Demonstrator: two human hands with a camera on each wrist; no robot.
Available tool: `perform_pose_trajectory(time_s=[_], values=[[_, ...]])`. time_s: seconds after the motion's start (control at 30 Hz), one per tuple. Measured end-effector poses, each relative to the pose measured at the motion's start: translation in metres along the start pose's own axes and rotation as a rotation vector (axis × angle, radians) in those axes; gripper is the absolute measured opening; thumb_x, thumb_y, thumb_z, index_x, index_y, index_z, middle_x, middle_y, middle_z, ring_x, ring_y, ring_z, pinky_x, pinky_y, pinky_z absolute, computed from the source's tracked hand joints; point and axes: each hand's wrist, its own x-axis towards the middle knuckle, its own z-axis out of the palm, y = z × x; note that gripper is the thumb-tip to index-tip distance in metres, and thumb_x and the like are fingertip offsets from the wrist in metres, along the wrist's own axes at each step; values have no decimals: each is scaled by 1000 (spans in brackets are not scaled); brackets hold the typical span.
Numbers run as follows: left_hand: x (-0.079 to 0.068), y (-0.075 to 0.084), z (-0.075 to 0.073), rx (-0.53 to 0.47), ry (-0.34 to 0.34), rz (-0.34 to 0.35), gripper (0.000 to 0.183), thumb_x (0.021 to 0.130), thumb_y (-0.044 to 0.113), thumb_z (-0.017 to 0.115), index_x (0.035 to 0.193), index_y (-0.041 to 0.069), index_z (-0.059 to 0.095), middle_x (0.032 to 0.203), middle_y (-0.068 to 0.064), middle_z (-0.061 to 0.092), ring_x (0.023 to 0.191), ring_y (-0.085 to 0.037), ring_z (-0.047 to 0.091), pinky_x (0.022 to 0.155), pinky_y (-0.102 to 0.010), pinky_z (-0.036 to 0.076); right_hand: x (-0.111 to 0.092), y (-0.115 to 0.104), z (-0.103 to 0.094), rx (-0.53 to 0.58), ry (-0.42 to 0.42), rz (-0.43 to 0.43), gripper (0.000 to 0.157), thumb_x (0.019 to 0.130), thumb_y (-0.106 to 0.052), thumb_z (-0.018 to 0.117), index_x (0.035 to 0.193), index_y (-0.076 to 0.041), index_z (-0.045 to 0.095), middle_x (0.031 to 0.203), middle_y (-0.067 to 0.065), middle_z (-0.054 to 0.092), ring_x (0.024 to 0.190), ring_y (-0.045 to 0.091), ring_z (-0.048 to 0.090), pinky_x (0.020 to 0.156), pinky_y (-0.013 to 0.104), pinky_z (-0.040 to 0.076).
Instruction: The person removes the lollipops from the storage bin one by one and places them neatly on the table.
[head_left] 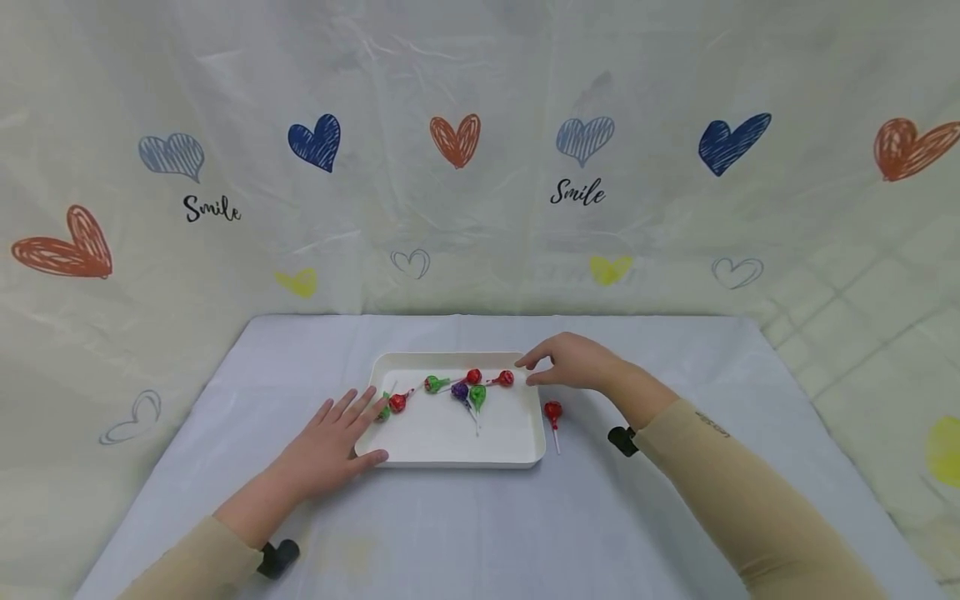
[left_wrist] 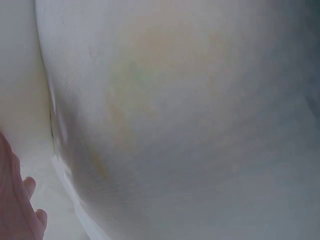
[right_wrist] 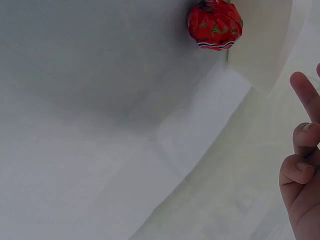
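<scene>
A white tray [head_left: 427, 450] lies on the table with several wrapped lollipops in it. My left hand [head_left: 333, 442] rests spread over its left edge, fingers straight, partly covering a green lollipop [head_left: 384, 412]. Beside that sits a red lollipop [head_left: 397, 403]. Purple [head_left: 460, 391] and green lollipops [head_left: 477, 394] lie near the middle. My right hand [head_left: 573, 361] hovers at the tray's right rim, thumb and forefinger apart with nothing seen between them. Nearest to it in the tray is another red lollipop [head_left: 506, 378]. Outside the right rim lies one more red lollipop [head_left: 553, 411], also in the right wrist view.
A white cloth [head_left: 465, 533] covers the table. Behind it hangs a pale curtain [head_left: 510, 225] printed with hearts. Dark wrist cameras sit on the left sleeve [head_left: 195, 567] and the right sleeve [head_left: 720, 475].
</scene>
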Motion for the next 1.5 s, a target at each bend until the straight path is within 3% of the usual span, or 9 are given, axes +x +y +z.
perform_pose_trajectory(time_s=[0.17,0.33,0.7,0.97,1.23,1.5], values=[[1,1,1,0,8,2,88,91,70,50,159,21,25,166,-4,16,150,-35,13,119,-59,10,11,-5,2,-6,-8,0,34,87,-33,77,121,-28,73,108,-11,70,112,23,61,87,37,54],[-1,3,0,-11,5,4,87,91,67,52,159,19,26,165,-5,18,150,-36,14,118,-60,10,17,-11,5,-42,-27,9,32,88,-32,76,120,-28,74,112,-6,71,113,24,61,93,42,52],[0,3,-1,12,-32,-12,88,92,67,51,160,20,21,166,-4,14,151,-35,12,119,-59,9,34,-20,19,-196,-23,53,34,90,-37,73,123,-30,72,124,-5,68,116,20,60,100,44,48],[3,3,-3,10,-35,-6,88,91,66,53,159,20,22,166,-4,14,151,-35,11,119,-60,8,43,-23,21,-194,-47,98,36,90,-36,74,125,-28,71,119,-5,69,108,19,61,95,43,50],[3,1,-2,7,-35,-11,89,91,68,52,160,20,21,166,-4,13,151,-35,11,119,-59,8,48,-26,22,-257,-62,74,36,89,-37,75,122,-26,73,105,-6,69,94,15,58,87,38,51],[3,0,-1,17,-43,-18,89,91,68,52,160,21,21,166,-3,13,151,-34,11,119,-59,8,55,-22,30,-249,-44,86,33,90,-35,74,121,-26,73,111,-6,70,98,16,59,91,41,51]])
